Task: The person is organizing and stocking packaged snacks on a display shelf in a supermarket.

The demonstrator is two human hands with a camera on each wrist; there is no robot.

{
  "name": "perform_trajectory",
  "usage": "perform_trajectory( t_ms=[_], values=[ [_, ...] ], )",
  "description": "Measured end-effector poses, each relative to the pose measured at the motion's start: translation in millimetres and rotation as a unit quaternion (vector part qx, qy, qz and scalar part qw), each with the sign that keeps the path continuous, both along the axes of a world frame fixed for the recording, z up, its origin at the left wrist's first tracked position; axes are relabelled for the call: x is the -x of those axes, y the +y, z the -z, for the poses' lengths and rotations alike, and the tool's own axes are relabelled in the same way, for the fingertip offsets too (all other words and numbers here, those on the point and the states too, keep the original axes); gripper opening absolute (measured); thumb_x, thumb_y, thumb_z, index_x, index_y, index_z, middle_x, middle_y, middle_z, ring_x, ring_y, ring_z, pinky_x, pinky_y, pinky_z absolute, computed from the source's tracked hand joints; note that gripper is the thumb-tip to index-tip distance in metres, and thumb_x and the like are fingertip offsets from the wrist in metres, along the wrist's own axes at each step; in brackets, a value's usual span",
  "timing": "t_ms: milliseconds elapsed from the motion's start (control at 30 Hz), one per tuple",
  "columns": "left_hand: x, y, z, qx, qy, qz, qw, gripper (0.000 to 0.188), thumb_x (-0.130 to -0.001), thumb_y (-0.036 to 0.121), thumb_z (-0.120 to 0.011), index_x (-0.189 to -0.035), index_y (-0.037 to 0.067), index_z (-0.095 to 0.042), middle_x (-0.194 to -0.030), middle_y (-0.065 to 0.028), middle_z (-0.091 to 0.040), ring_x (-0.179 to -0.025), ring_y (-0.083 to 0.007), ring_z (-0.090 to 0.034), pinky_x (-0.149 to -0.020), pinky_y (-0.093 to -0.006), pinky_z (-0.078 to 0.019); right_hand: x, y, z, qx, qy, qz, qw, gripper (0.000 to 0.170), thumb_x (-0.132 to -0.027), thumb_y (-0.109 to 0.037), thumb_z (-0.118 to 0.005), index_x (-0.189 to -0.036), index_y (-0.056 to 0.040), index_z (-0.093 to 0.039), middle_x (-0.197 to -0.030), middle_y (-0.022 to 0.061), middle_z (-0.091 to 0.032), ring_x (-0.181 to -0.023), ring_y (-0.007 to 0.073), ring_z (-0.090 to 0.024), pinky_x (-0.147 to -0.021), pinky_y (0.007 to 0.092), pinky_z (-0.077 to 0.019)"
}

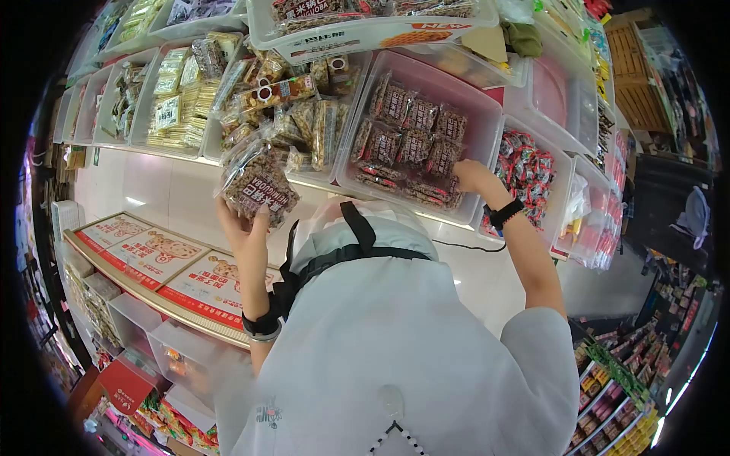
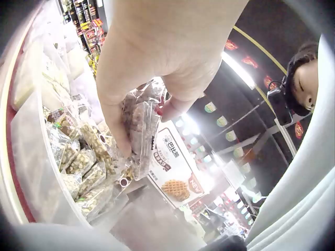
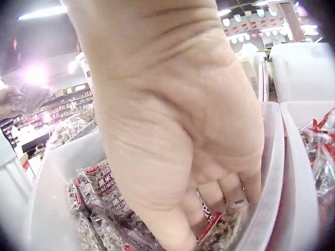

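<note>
My left hand (image 1: 248, 242) holds up a clear packet of dark rice crackers (image 1: 257, 182) with white lettering, thumb on its front. The left wrist view shows that packet (image 2: 142, 130) edge-on between thumb and fingers. My right hand (image 1: 479, 181) reaches into a translucent bin (image 1: 477, 115) at its right side. There its thumb and curled fingers pinch a similar rice cracker packet (image 3: 222, 231), partly hidden by the palm in the right wrist view. More such packets (image 1: 414, 144) lie in rows in this bin.
Left of the bin stands another with mixed wrapped snacks (image 1: 285, 121); on its right, one with red-wrapped pieces (image 1: 525, 171). A printed box (image 1: 372, 42) rises behind. A low shelf with red-and-white signs (image 1: 160, 251) runs at the left. A thin cable (image 1: 471, 247) hangs below the bins.
</note>
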State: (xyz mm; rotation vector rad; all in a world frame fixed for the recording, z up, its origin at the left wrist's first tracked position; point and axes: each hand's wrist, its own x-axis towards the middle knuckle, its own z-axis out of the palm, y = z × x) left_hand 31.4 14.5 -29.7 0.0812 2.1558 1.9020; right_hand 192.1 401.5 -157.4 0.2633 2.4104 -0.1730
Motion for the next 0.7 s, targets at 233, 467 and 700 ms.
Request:
perform_trajectory(
  t_ms=[233, 467, 700],
  values=[
    [-1.2, -4.6, 6.5, 0.007, 0.0, -0.015, 1.0, 0.061, -0.081, 0.001, -0.053, -0.133, 0.003, -0.022, -0.118, -0.0104, -0.046, -0.104, -0.0161, -0.047, -0.087, -0.028, -0.0371, -9.2, 6.9, 13.8, 0.072, 0.0, 0.014, 0.997, 0.036, -0.058, -0.015, -0.073, -0.091, -0.0044, -0.063, -0.092, 0.0155, -0.061, -0.091, 0.0336, -0.057, -0.078, 0.04, -0.0469],
    [0.8, -3.4, 4.6, -0.004, 0.014, -0.002, 1.0, 0.061, -0.08, 0.001, -0.053, -0.133, 0.003, -0.023, -0.119, -0.0111, -0.045, -0.105, -0.0165, -0.046, -0.089, -0.0284, -0.0359, -12.8, 0.6, 9.4, 0.041, -0.018, -0.047, 0.998, 0.042, -0.056, -0.011, -0.073, -0.097, -0.0136, -0.064, -0.103, 0.0082, -0.054, -0.099, 0.0293, -0.053, -0.081, 0.0379, -0.0447],
    [0.5, -5.9, 5.9, 0.005, 0.0, -0.014, 1.0, 0.062, -0.079, -0.001, -0.053, -0.133, 0.004, -0.022, -0.119, -0.0111, -0.045, -0.105, -0.0163, -0.046, -0.089, -0.028, -0.0362, -5.1, 0.6, 0.7, 0.064, -0.033, -0.041, 0.997, 0.049, -0.053, -0.004, -0.067, -0.101, -0.0174, -0.064, -0.105, 0.0083, -0.054, -0.102, 0.0314, -0.049, -0.084, 0.0392, -0.0423]
  ],
)
